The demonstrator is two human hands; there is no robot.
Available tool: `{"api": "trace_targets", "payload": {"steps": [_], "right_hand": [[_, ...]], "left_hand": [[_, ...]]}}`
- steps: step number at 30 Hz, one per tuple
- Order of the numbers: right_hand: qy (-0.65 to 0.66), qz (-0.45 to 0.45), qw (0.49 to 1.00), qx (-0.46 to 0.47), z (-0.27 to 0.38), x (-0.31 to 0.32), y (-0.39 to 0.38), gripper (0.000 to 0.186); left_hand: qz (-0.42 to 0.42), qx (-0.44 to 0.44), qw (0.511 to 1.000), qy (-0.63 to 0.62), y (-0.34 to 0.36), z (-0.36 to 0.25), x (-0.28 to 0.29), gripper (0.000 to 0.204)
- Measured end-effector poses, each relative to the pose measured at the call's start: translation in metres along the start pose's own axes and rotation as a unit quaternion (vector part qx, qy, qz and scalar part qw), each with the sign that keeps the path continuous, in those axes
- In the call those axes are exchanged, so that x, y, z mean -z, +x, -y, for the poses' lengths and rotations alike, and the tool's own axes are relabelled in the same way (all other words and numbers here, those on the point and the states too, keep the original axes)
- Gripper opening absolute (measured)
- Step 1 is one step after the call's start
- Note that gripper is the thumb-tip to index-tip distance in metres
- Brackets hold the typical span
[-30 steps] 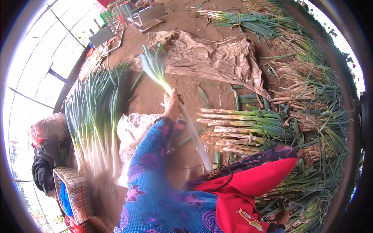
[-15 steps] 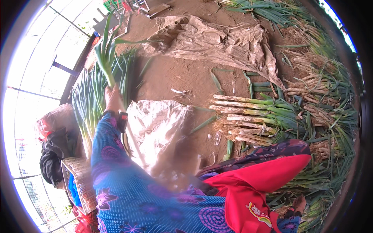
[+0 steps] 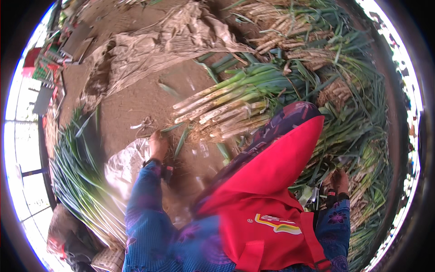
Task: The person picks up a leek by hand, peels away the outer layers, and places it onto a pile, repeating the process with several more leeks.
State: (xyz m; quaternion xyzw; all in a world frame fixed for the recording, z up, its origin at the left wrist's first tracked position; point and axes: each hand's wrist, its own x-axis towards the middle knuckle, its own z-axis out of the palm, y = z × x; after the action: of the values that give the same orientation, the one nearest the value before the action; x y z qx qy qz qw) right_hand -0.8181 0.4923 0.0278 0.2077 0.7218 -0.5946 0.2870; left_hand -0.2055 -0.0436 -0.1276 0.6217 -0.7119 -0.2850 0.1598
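My left hand is above the brown ground beside a pale crumpled sack; no stalk shows in it, and its fingers are too smeared to read. To its right lies a row of leeks, white stems toward me and green leaves pointing away. At the lower right my right hand is curled among the piled leeks; what its fingers hold, if anything, is hidden. Both wrists carry a dark band. A large bundle of long green leeks stands leaning at the left.
A wrinkled brown sheet spreads across the far ground. My knee under a red apron juts over the middle. A woven basket and a dark bundle sit at lower left. Metal frames and crates stand far left.
The head view has turned to the right. My left hand has left the standing bundle and no longer holds the leek. My right hand now shows more fully, by the right-hand pile.
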Motion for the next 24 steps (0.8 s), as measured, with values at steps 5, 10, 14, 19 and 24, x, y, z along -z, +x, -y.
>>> {"api": "trace_targets", "payload": {"steps": [5, 10, 14, 19, 24], "right_hand": [[0.071, 0.034, 0.997, -0.020, -0.033, 0.028, -0.038, 0.029], [0.169, 0.046, 0.983, -0.058, -0.095, 0.064, -0.063, 0.032], [0.085, 0.043, 0.995, -0.036, -0.121, 0.036, -0.101, 0.016], [0.125, -0.031, 0.989, -0.077, -0.142, -0.009, -0.127, 0.025], [0.100, -0.016, 0.989, -0.109, -0.151, -0.037, -0.127, 0.025]], "left_hand": [[0.195, -0.104, 0.966, -0.131, 0.038, -0.141, -0.104, 0.033], [0.281, -0.149, 0.944, -0.085, 0.041, -0.210, -0.175, 0.022], [0.310, -0.200, 0.929, 0.022, 0.037, -0.197, -0.221, 0.038], [0.348, -0.182, 0.915, 0.094, 0.035, -0.189, -0.237, 0.053], [0.394, -0.036, 0.914, -0.094, 0.040, -0.157, -0.238, 0.053]]}}
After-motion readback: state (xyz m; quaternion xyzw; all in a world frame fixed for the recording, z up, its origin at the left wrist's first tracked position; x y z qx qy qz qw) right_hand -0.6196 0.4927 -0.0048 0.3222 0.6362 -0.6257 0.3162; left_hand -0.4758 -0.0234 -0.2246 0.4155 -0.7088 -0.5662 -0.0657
